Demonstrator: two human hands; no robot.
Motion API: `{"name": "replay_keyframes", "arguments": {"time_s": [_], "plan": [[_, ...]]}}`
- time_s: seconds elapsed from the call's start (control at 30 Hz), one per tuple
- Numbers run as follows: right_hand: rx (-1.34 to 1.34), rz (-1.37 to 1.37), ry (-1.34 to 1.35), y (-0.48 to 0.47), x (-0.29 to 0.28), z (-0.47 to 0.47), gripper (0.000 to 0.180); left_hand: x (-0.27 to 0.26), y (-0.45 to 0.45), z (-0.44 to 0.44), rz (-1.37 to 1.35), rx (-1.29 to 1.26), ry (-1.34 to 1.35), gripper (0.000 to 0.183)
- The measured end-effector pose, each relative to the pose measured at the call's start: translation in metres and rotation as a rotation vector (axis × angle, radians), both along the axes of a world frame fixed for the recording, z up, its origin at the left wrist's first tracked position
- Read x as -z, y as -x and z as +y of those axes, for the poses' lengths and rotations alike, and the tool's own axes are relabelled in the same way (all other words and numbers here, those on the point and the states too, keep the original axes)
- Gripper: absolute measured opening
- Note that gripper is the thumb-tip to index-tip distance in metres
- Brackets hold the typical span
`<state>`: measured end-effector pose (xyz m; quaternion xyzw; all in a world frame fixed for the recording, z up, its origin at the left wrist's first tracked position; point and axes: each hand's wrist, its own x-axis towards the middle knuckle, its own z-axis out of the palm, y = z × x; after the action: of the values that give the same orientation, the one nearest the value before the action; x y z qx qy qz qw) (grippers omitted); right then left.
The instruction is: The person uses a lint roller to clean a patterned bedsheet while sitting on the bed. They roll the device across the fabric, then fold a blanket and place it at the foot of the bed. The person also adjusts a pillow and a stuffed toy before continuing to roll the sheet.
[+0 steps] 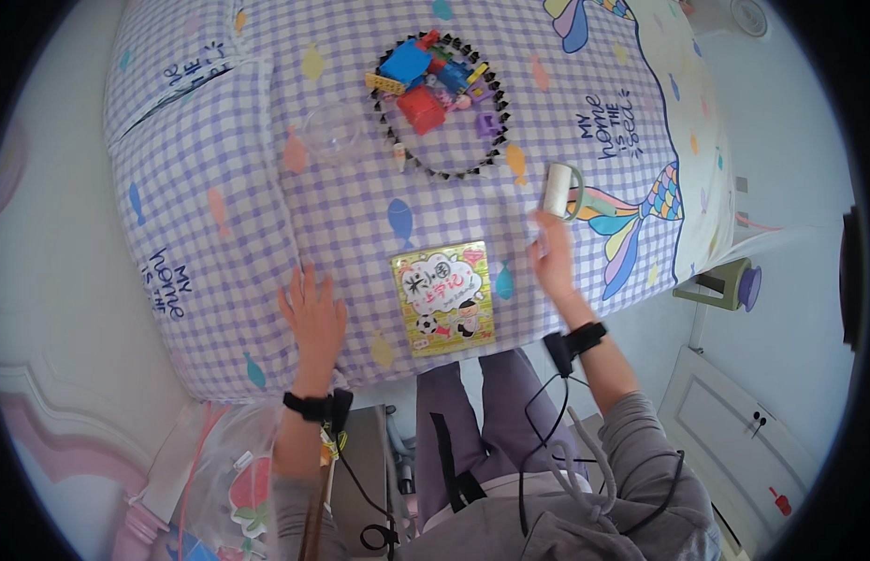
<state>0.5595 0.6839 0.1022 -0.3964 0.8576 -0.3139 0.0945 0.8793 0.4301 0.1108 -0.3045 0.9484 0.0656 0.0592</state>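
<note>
My left hand (313,319) rests palm down, fingers spread, on the purple checked bed cover (351,217), holding nothing. My right hand (553,259) is at the near end of a lint roller (558,191) with a white paper roll and a green frame. Its fingertips meet the end of the roll; whether they grip it is unclear. Between my hands lies a yellow-green book (445,298) with cartoon pictures and writing on its cover. Farther off, a black spiky loop (502,105) surrounds several plastic toy blocks (421,112), red, blue, yellow and purple.
Left of the loop sits a clear plastic bowl (333,130). A tiny white bottle-like piece (399,156) touches the loop's near edge. Beyond the bed's right side stands a green and purple stool-like object (730,284). Black cables (544,421) hang from my wrist straps.
</note>
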Motion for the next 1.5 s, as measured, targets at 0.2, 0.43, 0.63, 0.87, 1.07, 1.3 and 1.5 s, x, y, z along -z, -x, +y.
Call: {"name": "replay_keyframes", "arguments": {"time_s": [0.2, 0.43, 0.63, 0.87, 1.07, 1.3, 1.5], "plan": [[-0.043, 0.457, -0.207, 0.120, 0.036, 0.068, 0.053, 0.052, 0.025, -0.086, -0.308, -0.084, 0.281, 0.061], [-0.186, 0.022, -0.360, 0.126, 0.009, 0.061, 0.043, 0.073, -0.008, -0.095, -0.355, -0.084, 0.335, 0.053], [-0.256, -0.438, -0.290, -0.010, -0.016, -0.030, 0.042, 0.052, -0.023, 0.007, -0.318, -0.107, -0.103, 0.089], [-0.329, -0.220, -0.328, -0.124, 0.041, -0.231, 0.031, 0.047, -0.092, 0.044, -0.520, 0.005, -0.315, 0.115], [-0.318, -0.253, -0.547, -0.112, 0.045, -0.158, 0.034, 0.053, -0.096, 0.043, -0.433, -0.004, -0.330, 0.118], [-0.302, -0.211, -0.459, -0.083, -0.006, -0.077, 0.037, 0.055, -0.097, 0.042, -0.419, 0.001, -0.314, 0.118], [-0.001, -0.244, -0.363, -0.042, -0.014, -0.024, 0.035, 0.057, -0.098, 0.045, -0.345, -0.011, -0.287, 0.119]]}}
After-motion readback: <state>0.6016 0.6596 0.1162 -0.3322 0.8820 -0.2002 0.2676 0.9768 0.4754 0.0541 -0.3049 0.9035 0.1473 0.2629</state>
